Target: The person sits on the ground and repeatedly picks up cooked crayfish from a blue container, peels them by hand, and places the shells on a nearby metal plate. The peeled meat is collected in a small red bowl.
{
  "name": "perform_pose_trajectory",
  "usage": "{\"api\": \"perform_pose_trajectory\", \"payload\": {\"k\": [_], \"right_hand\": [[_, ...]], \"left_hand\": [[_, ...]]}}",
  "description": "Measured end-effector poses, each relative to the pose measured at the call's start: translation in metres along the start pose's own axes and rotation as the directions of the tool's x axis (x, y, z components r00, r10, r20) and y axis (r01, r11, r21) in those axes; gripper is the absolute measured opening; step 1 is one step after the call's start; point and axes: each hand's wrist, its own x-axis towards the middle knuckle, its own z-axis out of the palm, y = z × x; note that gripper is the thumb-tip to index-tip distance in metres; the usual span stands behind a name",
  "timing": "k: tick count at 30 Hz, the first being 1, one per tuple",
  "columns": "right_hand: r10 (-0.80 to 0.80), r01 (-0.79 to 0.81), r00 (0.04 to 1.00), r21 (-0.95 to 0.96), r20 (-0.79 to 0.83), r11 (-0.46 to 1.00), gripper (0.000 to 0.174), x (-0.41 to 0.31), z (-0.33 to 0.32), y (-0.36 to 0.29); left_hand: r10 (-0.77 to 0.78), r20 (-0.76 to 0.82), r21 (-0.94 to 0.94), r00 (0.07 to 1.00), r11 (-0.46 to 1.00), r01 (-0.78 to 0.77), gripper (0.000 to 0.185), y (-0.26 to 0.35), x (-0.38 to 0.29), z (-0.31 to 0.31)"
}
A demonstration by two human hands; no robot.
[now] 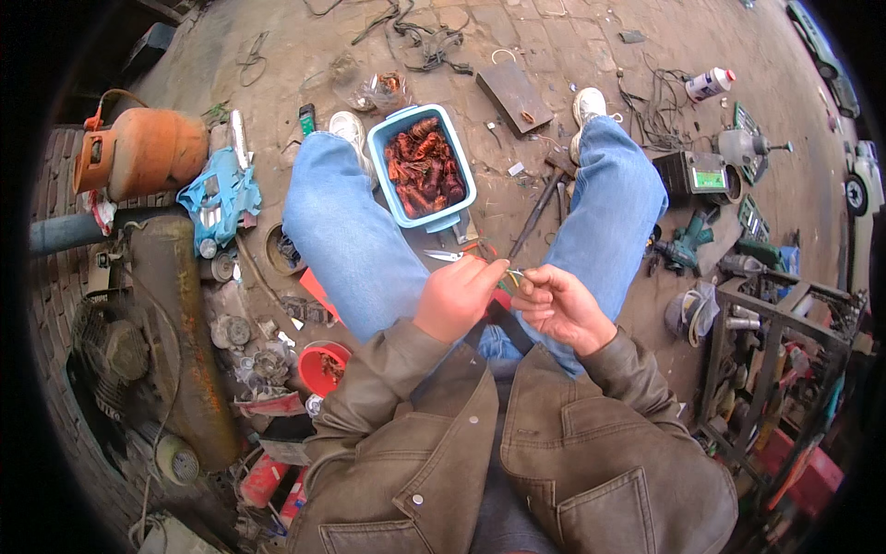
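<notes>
My left hand (458, 294) and my right hand (559, 305) meet above my lap. Between their fingertips runs a thin greenish wire (514, 272), pinched from both sides. Just below it, a yellow piece shows between the hands, too small to name surely. Scissors or shears with bare metal blades (443, 255) point left beside my left hand, their handles partly hidden by it. Beyond my hands, between my feet, a light blue plastic basin (465, 166) holds reddish-brown copper-coloured coils or bundles (426, 166). A hammer (536, 213) lies on the ground near my right knee.
An orange gas cylinder (159, 154), a blue plastic bag (220, 197) and a red bucket (311, 367) are at left. A dark metal block (513, 95) lies ahead. At right are a battery (692, 173), a green power tool (685, 242) and a metal rack (768, 311) of tools.
</notes>
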Motion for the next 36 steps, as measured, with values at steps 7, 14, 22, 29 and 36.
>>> {"api": "perform_pose_trajectory", "payload": {"k": [7,14,22,29,36], "right_hand": [[-0.152,0.148,0.988,-0.304,0.01,0.941,0.025,-0.002,-0.007,0.005],[-0.471,0.432,0.549,-0.717,0.69,-0.547,0.011,-0.01,0.007,-0.005],[-0.196,0.334,0.441,-0.363,0.876,-0.87,0.021,-0.011,0.022,-0.017],[-0.207,0.352,0.493,-0.412,0.845,-0.841,0.013,-0.013,0.023,-0.015],[-0.179,0.217,0.974,-0.794,0.137,0.568,0.018,-0.019,0.004,0.002]], "left_hand": [[-0.15,0.18,-0.29,0.972,0.936,0.198,0.018,0.0,-0.004,-0.005],[-0.402,0.468,-0.508,0.787,0.606,0.612,0.024,-0.006,-0.002,-0.014],[-0.373,0.677,-0.492,0.634,0.411,0.767,0.023,-0.007,0.01,-0.016],[-0.351,0.538,-0.555,0.767,0.537,0.635,0.014,0.003,0.008,-0.016],[0.058,0.275,-0.332,0.96,0.943,0.038,0.011,0.01,0.002,-0.023]]}}
